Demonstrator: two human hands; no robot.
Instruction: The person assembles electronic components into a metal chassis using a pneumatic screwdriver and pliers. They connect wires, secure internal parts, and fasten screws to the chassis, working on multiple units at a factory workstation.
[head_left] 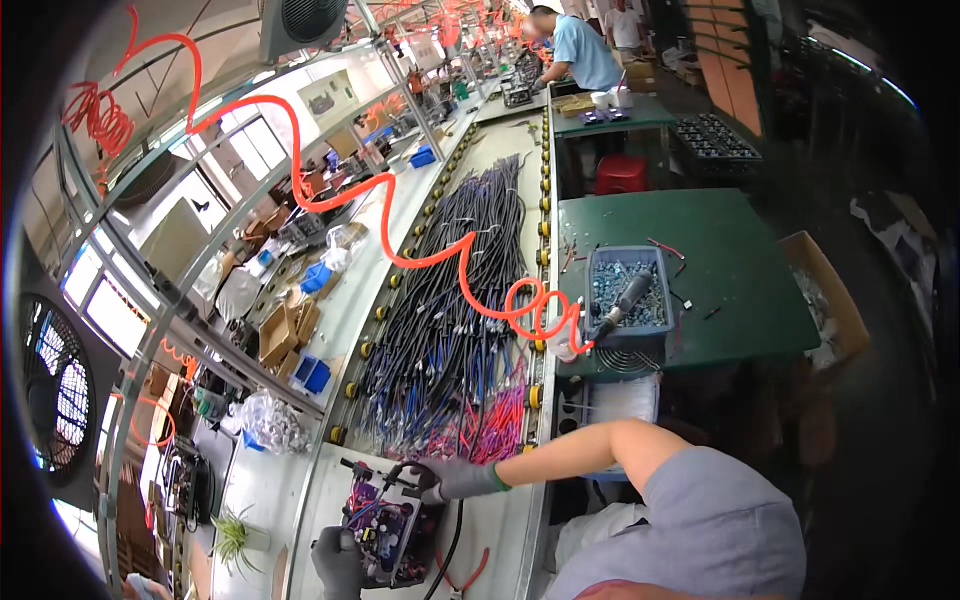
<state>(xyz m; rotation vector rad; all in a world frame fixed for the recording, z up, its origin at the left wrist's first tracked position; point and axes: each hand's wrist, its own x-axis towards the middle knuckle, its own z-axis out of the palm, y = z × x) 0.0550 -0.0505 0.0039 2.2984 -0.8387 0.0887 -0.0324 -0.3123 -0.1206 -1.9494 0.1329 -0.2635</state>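
My left hand (pixel 338 562), in a dark grey glove, grips the near left edge of an open electronic unit (pixel 382 525). The unit has a purple circuit board, several components and a black frame. From the right, my right hand (pixel 458 480), gloved in grey with a green cuff, reaches to its far end. Its fingers close round a thick black cable (pixel 412 468) that loops over the unit; the fingertips are partly hidden. Beside the unit lie pliers (pixel 465 575) with red handles, and a black cable runs past them.
Beyond my hands, a big bundle of black cables (pixel 460 270) with blue and pink ends fills the conveyor. A red coiled hose (pixel 420 262) hangs across it. On the green table (pixel 720 230) stands a blue-grey bin (pixel 628 290) of small parts. Another person (pixel 585 55) works farther back.
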